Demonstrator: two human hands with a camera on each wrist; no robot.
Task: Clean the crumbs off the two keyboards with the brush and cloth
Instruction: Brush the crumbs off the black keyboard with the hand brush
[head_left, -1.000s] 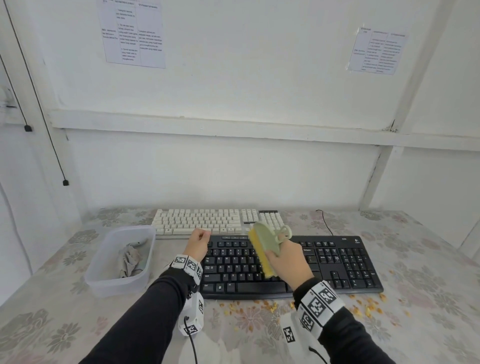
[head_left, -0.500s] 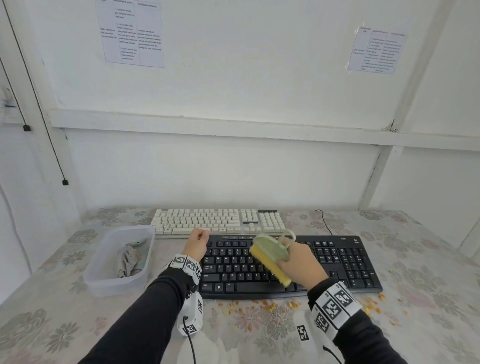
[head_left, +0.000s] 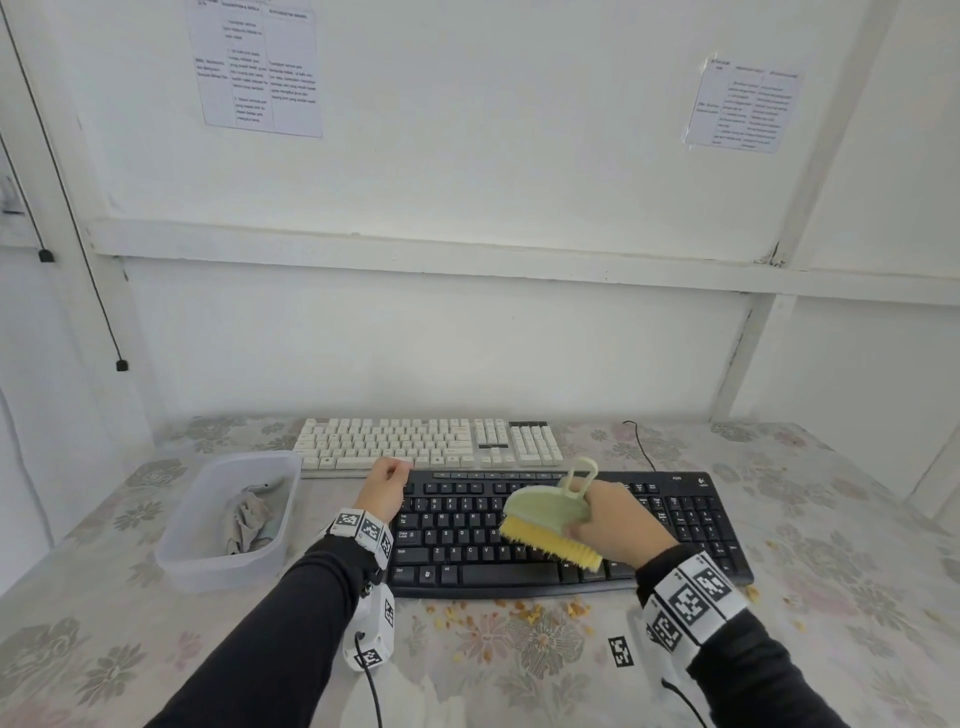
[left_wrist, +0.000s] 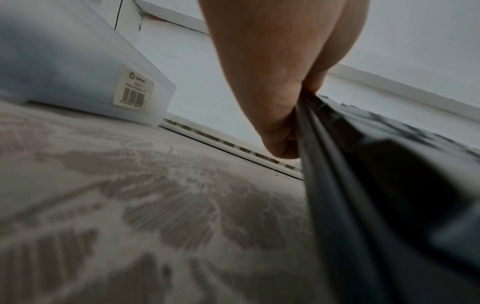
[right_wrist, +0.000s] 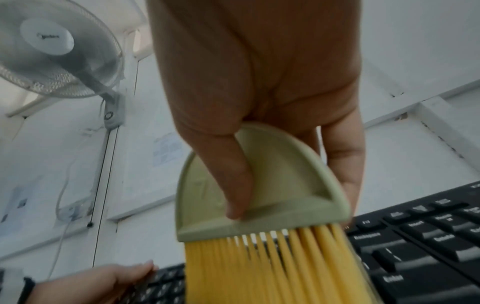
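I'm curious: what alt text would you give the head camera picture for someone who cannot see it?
A person's right hand sweeps a yellow-bristled brush over a black keyboard while the left hand steadies its far left corner. Crumbs lie on the flowered tablecloth in front.

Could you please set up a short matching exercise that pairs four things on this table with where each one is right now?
Things
1. pale green brush with yellow bristles
2. crumpled grey cloth
3. white keyboard
4. orange crumbs

Places
A. inside the clear plastic tub
B. on the flowered tablecloth, in front of the black keyboard
C. in the right hand, bristles on the black keys
D. behind the black keyboard, nearest the wall

Pairs: 1-C, 2-A, 3-D, 4-B
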